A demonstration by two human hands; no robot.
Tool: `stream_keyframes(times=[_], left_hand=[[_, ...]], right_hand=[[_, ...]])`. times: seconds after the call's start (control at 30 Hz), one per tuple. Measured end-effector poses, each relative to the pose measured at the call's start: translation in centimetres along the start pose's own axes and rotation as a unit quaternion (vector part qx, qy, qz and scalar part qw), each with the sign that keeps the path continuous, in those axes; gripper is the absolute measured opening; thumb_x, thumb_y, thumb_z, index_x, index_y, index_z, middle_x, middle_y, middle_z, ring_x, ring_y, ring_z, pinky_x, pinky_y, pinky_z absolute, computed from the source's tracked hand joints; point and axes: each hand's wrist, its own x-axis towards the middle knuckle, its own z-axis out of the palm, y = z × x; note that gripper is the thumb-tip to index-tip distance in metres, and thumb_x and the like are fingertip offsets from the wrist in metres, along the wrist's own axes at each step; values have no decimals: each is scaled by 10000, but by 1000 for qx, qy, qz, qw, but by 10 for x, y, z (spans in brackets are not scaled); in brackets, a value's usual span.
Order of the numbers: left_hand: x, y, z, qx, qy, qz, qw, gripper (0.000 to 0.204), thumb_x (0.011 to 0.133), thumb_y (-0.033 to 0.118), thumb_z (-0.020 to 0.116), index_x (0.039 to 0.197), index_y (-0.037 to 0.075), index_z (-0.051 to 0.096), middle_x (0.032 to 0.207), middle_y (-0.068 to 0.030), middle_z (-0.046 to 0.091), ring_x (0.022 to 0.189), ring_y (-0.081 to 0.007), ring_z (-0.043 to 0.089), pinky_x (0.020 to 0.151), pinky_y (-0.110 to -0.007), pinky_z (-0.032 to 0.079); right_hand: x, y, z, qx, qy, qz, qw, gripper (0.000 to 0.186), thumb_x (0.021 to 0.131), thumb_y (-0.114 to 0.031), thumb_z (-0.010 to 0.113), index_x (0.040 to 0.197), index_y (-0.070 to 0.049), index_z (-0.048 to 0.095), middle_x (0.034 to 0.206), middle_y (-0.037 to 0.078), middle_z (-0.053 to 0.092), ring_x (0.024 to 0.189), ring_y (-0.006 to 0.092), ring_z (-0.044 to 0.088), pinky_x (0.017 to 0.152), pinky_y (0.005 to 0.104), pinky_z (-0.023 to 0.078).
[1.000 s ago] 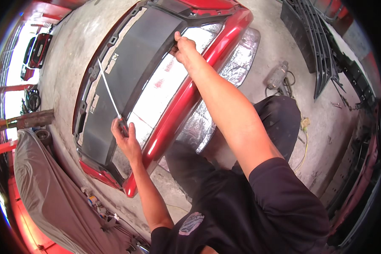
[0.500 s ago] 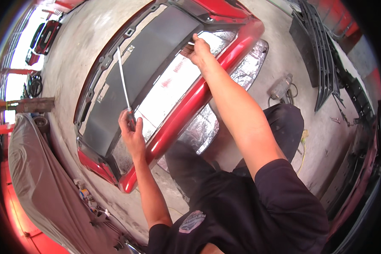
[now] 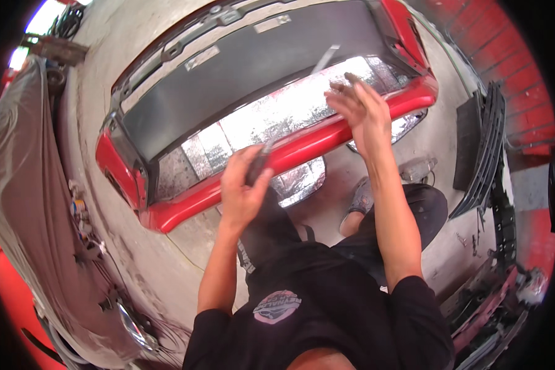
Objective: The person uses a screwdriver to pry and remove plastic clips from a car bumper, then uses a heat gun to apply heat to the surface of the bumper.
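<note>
A red and dark grey car bumper [image 3: 302,148] lies in front of me, its grey inner panel [image 3: 240,80] facing up. My left hand [image 3: 243,188] is closed around the dark handle of a screwdriver [image 3: 259,166], above the red edge nearest me. Its shaft is blurred and hard to follow against the shiny foil; a pale strip over the grey panel seems to be its far end. My right hand [image 3: 367,114] hovers over the right part of the red edge, fingers apart, with nothing visible in it. Silver foil [image 3: 209,151] shows within and below the bumper.
My knees and one shoe [image 3: 359,200] are close to the bumper's near side. Black slatted trim pieces [image 3: 484,145] stand at the right, near a grey power tool [image 3: 419,169] on the floor. A brown cover [image 3: 28,203] drapes something large at the left.
My view has turned, so the bumper lies more level. My left hand has drawn back with the screwdriver, its shaft swinging rightward. My right hand has left the grey panel's edge and spread its fingers.
</note>
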Motion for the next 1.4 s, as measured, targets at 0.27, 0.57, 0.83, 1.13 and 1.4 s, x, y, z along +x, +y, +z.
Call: stream_keyframes(times=[0.27,0.57,0.83,1.13,1.4], left_hand=[[12,19,32,16,-89,95,991,500,872,170,730,1337,41,597,1312,-180,610,1204,-332,580,1020,-431,453],[41,-73,-21,-639,247,-235,689,309,987,147,569,1259,3,539,1318,-151,535,1340,-348,450,1125,-573,381],[39,-82,-14,-686,245,-186,659,216,919,79,582,1121,43,652,1213,-134,667,1313,-356,508,1155,-639,306],[45,-81,-29,-690,198,-272,641,263,952,73,545,1194,-30,529,1415,-255,458,1411,-436,372,1187,-623,282],[93,-25,28,-705,78,-355,608,229,945,41,560,1133,-30,450,1505,-324,340,1445,-482,309,1189,-650,248]], right_hand=[[-65,23,-1,-114,-97,103,983,342,1040,-260,527,1252,6,563,1058,183,697,932,275,712,820,372,584],[-45,-5,1,-252,-30,20,967,367,1063,-283,443,1203,28,579,1026,160,703,592,150,624,502,267,481],[-42,28,-45,-333,-1,46,942,299,1036,-303,514,1055,-29,632,1052,131,745,515,66,510,478,225,414],[-62,-16,-32,-203,-11,24,979,316,1058,-246,464,1130,18,621,941,115,714,605,135,640,496,260,509],[-98,-148,-129,-326,267,-347,838,298,1077,-202,445,1204,29,584,974,155,697,733,176,674,637,284,536]])
